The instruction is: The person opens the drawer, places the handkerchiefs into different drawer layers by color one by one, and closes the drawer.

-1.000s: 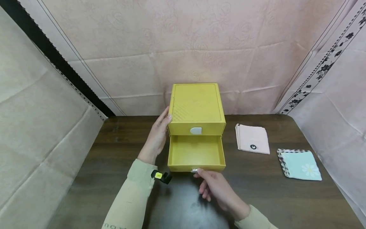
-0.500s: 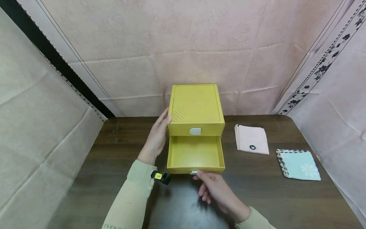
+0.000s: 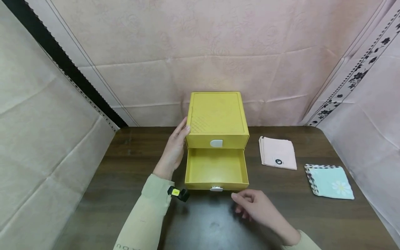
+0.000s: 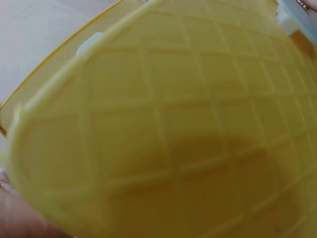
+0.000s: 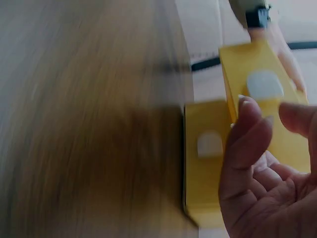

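A yellow two-drawer storage box (image 3: 218,114) stands in the middle of the table, its lower drawer (image 3: 231,186) pulled out and holding nothing. A small white handle (image 3: 216,189) sits on that drawer's front. My left hand (image 3: 172,152) rests along the box's left side with the fingers extended. My right hand (image 3: 257,207) is just right of the drawer's front edge, away from the handle, fingers loosely bent around nothing. In the right wrist view, a gap shows between thumb and fingertips (image 5: 252,111). Lattice-patterned yellow drawer wall (image 4: 158,124) fills most of the left wrist view.
Right of the box lies a folded pale pink cloth (image 3: 277,152). Farther right is a folded light blue cloth (image 3: 329,182) with a checked edge and a white flower. Pale patterned fabric (image 3: 218,45) hangs behind the dark wooden table (image 3: 125,194) and at both sides.
My right hand has let go of the lower drawer's handle and moved right. Before that, the drawer slid slightly farther out. The left hand keeps its place on the box.
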Demonstrator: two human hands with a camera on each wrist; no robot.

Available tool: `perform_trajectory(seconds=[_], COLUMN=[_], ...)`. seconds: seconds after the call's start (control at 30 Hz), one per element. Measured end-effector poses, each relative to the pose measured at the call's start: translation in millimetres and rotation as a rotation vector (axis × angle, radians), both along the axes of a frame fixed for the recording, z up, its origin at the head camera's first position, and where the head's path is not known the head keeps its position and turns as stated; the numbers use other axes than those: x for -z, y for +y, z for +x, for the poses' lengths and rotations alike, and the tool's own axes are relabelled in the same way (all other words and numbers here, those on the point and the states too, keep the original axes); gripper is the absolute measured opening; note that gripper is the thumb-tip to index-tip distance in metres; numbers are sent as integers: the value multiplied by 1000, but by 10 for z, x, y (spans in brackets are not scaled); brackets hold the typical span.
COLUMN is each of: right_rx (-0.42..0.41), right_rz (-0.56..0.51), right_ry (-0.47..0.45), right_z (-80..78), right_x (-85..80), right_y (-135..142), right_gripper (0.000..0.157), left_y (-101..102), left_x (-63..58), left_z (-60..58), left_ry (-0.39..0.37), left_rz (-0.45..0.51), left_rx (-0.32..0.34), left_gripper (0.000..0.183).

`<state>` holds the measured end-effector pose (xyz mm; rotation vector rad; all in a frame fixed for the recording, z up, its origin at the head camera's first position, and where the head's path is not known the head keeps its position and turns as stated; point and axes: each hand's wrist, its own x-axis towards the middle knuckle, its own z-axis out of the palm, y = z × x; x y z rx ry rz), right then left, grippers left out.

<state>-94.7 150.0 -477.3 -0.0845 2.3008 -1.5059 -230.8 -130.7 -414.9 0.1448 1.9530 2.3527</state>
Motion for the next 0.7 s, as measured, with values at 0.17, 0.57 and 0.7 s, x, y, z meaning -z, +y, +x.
perform_trajectory(seconds=[0.17, 0.57, 0.7], right_rx=[58, 279, 369], right_rz=[103, 431, 491], right_ry=[27, 158, 205], right_z=[-94, -472, -539], right_x=[44, 92, 71], right_y=[345, 1485, 1763], right_gripper=[43, 81, 87], left_y=[4, 6, 1], left_x=[-5, -3, 3], left_z=[3, -1, -3], left_ry=[0, 20, 16], left_rz=[0, -9, -10], left_rx=[-9, 4, -1], left_gripper=[57, 64, 65])
